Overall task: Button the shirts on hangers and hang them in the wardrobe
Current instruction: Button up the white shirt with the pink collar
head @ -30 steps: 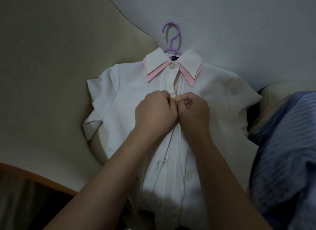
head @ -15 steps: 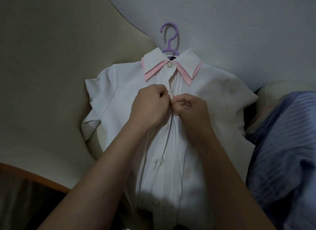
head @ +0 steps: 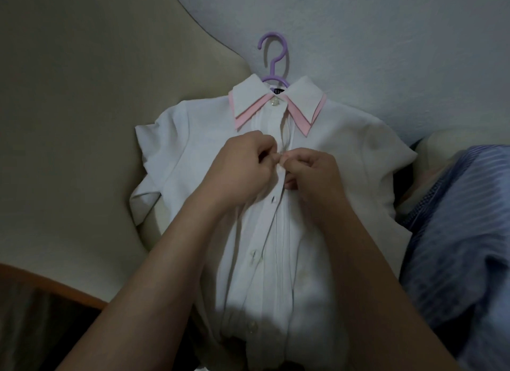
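Pinching the front placket of the white shirt (head: 345, 183) with curled fingers of left hand (head: 240, 172) and right hand (head: 314, 174), just nearer than the fastened collar button (head: 274, 102), shirt lying flat mid-scene on its purple hanger (head: 273, 58), blue striped garment (head: 455, 232) at right.

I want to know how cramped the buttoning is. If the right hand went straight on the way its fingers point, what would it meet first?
The left hand: the right hand points left across the white shirt, and their fingertips look to be touching at the placket, though depth is unclear.
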